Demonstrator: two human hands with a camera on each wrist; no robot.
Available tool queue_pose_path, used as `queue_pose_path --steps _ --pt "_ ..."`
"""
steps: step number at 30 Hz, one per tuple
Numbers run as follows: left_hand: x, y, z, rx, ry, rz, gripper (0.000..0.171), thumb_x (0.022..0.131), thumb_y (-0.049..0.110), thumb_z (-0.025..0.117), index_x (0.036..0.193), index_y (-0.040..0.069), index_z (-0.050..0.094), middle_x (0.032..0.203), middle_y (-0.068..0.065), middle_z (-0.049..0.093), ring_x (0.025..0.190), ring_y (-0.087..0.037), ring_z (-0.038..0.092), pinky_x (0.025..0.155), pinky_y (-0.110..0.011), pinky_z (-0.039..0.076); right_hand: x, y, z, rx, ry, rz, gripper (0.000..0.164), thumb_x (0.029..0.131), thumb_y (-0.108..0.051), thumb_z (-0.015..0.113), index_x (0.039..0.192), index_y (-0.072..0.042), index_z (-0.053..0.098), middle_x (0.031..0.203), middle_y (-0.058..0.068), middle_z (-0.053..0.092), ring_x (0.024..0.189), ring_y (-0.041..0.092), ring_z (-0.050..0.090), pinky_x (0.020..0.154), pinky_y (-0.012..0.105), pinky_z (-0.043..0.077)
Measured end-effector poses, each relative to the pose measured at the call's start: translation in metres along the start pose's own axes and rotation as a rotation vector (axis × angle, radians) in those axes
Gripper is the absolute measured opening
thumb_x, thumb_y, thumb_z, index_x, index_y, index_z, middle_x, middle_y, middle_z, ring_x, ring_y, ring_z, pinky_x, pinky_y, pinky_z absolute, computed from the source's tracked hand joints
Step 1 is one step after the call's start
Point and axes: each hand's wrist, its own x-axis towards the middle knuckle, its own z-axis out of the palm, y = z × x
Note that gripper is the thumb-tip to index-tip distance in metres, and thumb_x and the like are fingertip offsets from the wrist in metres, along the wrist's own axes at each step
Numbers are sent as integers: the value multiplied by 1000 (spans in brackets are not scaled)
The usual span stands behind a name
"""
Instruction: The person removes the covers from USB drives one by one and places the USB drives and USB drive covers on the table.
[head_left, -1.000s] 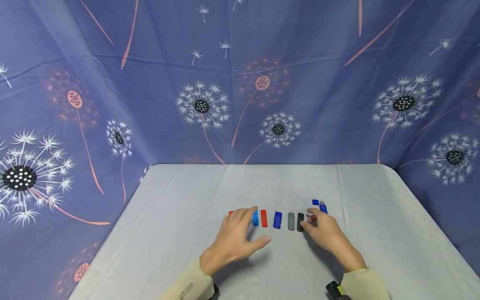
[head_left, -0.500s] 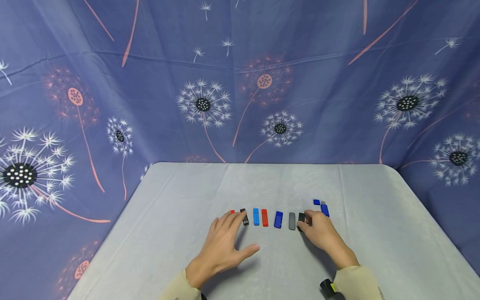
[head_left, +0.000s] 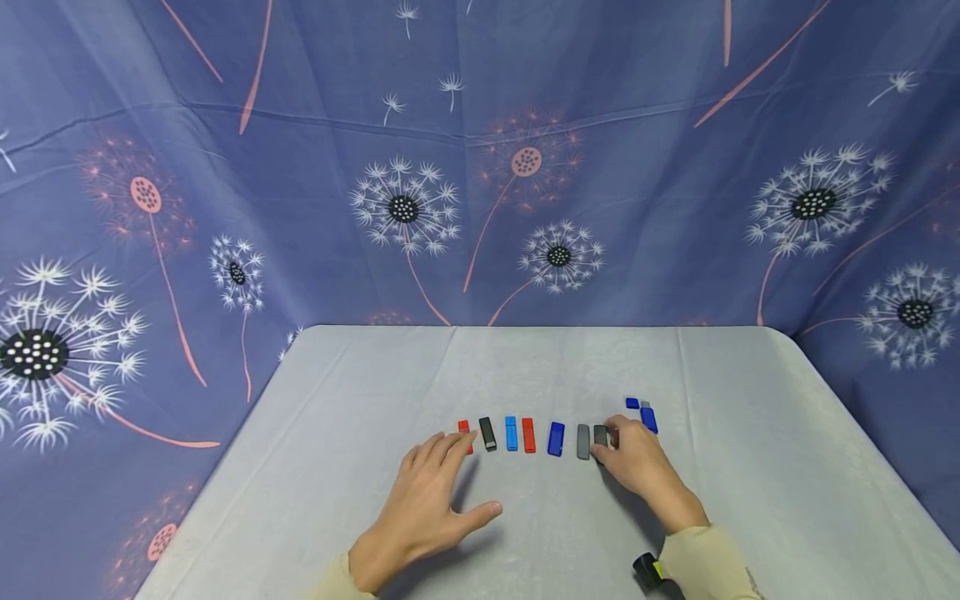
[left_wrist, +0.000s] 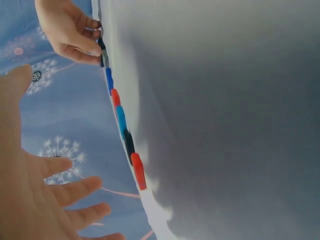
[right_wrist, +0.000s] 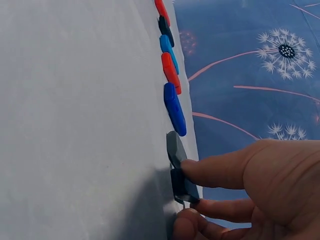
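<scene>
Several USB flash drives lie side by side in a row on the table in the head view. My right hand (head_left: 641,458) is at the row's right end, where thumb and fingers pinch a black flash drive (right_wrist: 182,186) beside a grey one (head_left: 582,442). Leftward follow a dark blue drive (head_left: 556,438), a red one (head_left: 528,435), a light blue one (head_left: 512,433) and another black one (head_left: 487,433). Fingers spread, my left hand (head_left: 423,500) hovers holding nothing, its fingertips partly covering the leftmost red drive (head_left: 463,426).
Behind the right hand lie an uncapped blue flash drive (head_left: 648,420) with its metal plug showing and a small blue cap (head_left: 632,403). A pale cloth covers the table (head_left: 360,383). A blue dandelion-print curtain (head_left: 300,208) hangs along the back and sides.
My left hand has drawn left and toward me, uncovering the left black drive and part of the leftmost red one. My right fingers have closed in on the right-hand black drive.
</scene>
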Motion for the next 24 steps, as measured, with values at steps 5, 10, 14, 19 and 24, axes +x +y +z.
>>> queue_pose_path --steps 5,10,14,19,24 --pt "-4 -5 -7 31 -5 -5 94 86 84 54 156 21 44 147 -4 56 138 -35 51 109 -60 41 0 2 -1 75 -22 54 47 90 -11 75 126 11 53 82 6 55 72 19 53 62 33 45" --pt "-7 -8 -13 51 -14 -12 96 86 84 53 157 21 43 147 -5 56 138 -35 51 108 -62 41 -2 6 -5 84 -3 53 44 88 -9 76 122 11 56 78 5 59 70 18 55 62 33 46" --pt "-9 -11 -17 61 -13 -27 96 85 84 54 157 21 43 147 -4 56 138 -35 51 108 -62 41 -6 6 -10 78 20 33 31 88 -8 77 110 8 63 84 6 64 78 20 60 67 35 50" --pt "-12 -13 -21 75 -10 -36 95 85 83 56 156 20 44 146 -4 57 138 -35 51 109 -60 41 -14 1 -18 118 3 1 20 89 -7 75 104 3 66 87 5 63 76 18 60 61 29 50" --pt "-13 -15 -24 84 4 -31 94 86 81 58 155 19 45 145 -4 57 138 -35 52 108 -60 41 -22 -6 -26 166 -5 -48 17 88 -6 78 102 -1 70 87 4 65 76 17 66 56 26 52"
